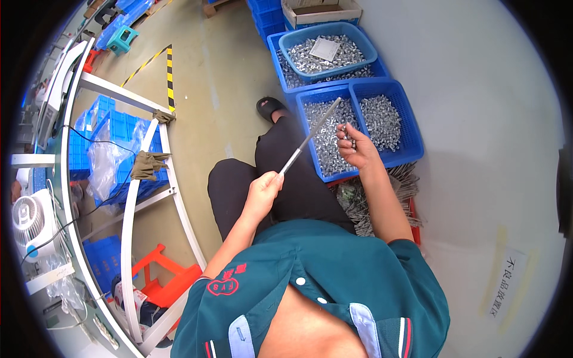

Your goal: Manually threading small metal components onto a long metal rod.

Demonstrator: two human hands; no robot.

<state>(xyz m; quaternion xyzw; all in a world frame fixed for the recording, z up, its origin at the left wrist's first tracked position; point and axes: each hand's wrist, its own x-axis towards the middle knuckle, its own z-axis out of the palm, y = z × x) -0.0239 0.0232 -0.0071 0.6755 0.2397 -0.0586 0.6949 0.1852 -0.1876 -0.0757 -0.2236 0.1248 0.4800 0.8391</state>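
Observation:
My left hand [262, 194] is closed around one end of a thin metal rod [310, 137], which slants up and to the right over my lap. The rod's far tip is above a divided blue basket [416, 146]. Over that basket my right hand [360, 154] is held palm up, with its fingers curled around several small metal nuts [353, 143]. Loose silvery nuts [325, 158] fill the basket's left compartment. Its right compartment holds more small metal pieces [382, 122].
A pile of thin metal rods [357, 209] lies below the basket. Behind stands a lighter blue basket [373, 56] of metal pieces with a paper slip [324, 49]. To the left are a white-framed bench [128, 238], blue crates [110, 128] and a red stool [170, 280]. A wall [477, 149] bounds the right.

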